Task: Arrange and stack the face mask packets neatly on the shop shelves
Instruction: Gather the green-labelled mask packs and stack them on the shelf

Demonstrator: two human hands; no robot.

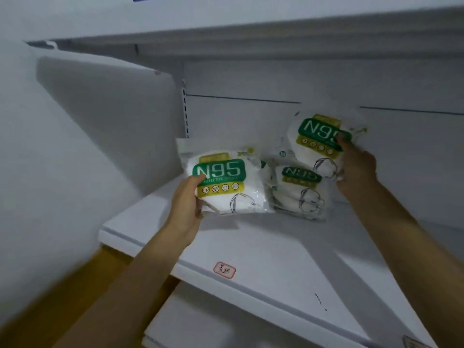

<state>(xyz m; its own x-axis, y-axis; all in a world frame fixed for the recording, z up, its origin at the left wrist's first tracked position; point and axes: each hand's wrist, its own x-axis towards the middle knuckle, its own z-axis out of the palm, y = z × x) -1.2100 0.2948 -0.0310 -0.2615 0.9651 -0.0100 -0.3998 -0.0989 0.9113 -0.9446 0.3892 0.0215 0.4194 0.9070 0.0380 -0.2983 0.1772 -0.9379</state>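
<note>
Three white N95 mask packets with green and yellow labels are on or above the white shelf point(251, 244). My left hand point(187, 204) grips the left packet point(226, 182) by its lower left corner, thumb on the label. My right hand point(356, 164) holds a second packet point(316, 139) raised against the back panel, thumb on its label. Below it a third packet point(298, 192) stands on the shelf, leaning backwards. A sliver of another packet shows between the left and standing ones.
The shelf above point(251, 38) overhangs the work space. A white side panel point(100, 116) closes the left end. A red stamped sticker point(224, 270) marks the shelf's front edge. A lower shelf point(200, 327) and wooden floor point(75, 297) lie below.
</note>
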